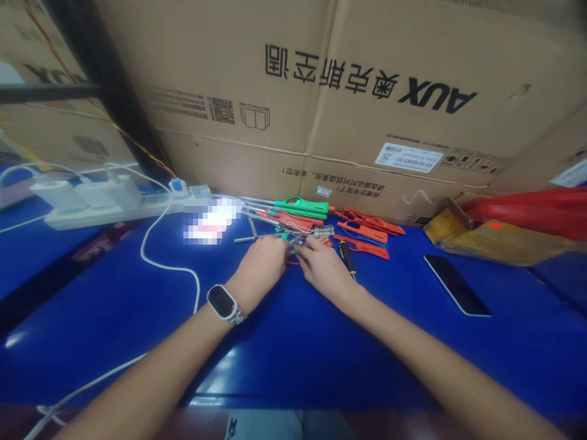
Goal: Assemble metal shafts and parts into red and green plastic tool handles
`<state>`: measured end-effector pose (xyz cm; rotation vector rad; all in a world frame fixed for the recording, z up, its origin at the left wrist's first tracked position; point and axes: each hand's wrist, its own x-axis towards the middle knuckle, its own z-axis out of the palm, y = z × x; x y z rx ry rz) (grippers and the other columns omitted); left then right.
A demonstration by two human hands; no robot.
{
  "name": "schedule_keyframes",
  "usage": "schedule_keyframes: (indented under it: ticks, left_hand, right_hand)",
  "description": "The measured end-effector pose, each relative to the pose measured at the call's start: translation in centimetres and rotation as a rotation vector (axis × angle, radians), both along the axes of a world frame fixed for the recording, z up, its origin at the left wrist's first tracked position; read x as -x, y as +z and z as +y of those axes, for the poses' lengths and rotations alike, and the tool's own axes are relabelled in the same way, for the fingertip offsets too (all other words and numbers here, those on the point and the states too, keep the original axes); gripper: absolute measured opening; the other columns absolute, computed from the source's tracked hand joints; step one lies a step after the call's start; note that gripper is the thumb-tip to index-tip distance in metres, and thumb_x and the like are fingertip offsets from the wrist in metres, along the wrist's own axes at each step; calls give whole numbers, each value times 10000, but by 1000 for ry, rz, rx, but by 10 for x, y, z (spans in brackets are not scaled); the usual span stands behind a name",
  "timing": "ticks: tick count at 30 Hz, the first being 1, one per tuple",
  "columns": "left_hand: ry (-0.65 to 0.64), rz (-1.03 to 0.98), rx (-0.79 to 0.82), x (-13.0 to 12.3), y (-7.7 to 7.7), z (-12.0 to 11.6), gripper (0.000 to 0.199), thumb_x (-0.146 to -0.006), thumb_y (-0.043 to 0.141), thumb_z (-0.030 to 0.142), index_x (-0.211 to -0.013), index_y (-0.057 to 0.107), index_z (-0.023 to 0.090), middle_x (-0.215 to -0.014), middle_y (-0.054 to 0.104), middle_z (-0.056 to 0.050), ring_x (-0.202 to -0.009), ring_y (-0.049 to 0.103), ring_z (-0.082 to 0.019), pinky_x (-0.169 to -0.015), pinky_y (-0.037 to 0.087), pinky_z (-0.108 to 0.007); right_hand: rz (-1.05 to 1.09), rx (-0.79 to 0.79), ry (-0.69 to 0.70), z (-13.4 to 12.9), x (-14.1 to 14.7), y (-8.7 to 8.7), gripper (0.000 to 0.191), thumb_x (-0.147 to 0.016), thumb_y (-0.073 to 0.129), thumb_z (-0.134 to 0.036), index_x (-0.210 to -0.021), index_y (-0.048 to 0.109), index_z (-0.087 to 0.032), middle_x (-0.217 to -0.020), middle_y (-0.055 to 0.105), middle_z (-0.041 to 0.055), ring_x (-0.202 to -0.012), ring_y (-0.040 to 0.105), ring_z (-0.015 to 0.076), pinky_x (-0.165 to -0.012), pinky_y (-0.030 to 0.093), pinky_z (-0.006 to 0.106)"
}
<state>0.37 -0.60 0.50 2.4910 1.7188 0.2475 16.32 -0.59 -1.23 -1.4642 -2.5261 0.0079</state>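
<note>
My left hand (265, 264), with a watch (222, 302) at its wrist, is closed with the fingers curled. A thin metal tube (245, 239) sticks out to its left; I cannot tell if the hand holds it. My right hand (324, 267) pinches close beside it, fingertips almost meeting. What lies between the fingers is small and mostly hidden. Just beyond lie long-nosed lighters, with a green lighter (312, 208) behind a red lighter (296, 219). Orange lighter bodies (364, 246) lie to the right. A black-and-yellow screwdriver (345, 256) is beside my right hand.
A big cardboard box (220, 159) stands behind the pile. At left are a power strip (114, 208) with plugs, a white cable (172, 267) and a bright, blurred-out patch. A phone (456, 286) and a yellow-brown package (495, 241) lie right on the blue table (367, 373).
</note>
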Motion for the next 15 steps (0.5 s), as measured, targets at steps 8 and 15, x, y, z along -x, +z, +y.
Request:
schedule_keyframes:
  ticks: [8, 15]
  left_hand:
    - [-104, 44, -34, -3, 2, 6, 225, -919, 476, 107, -897, 699, 114, -912, 691, -136, -802, 686, -243, -721, 510, -327]
    - [-106, 0, -57, -3, -2, 8, 203, -891, 502, 102, -854, 701, 122, -841, 699, -119, -768, 684, -235, -693, 491, -313]
  right_hand:
    - [370, -48, -102, 5, -11, -26, 132, -912, 585, -172, -911, 717, -165, -909, 643, 52, -799, 629, 158, -747, 487, 240]
    - [401, -67, -85, 3, -11, -26, 145, -909, 566, -155, -902, 711, -165, -934, 622, 54, -830, 630, 156, -777, 495, 240]
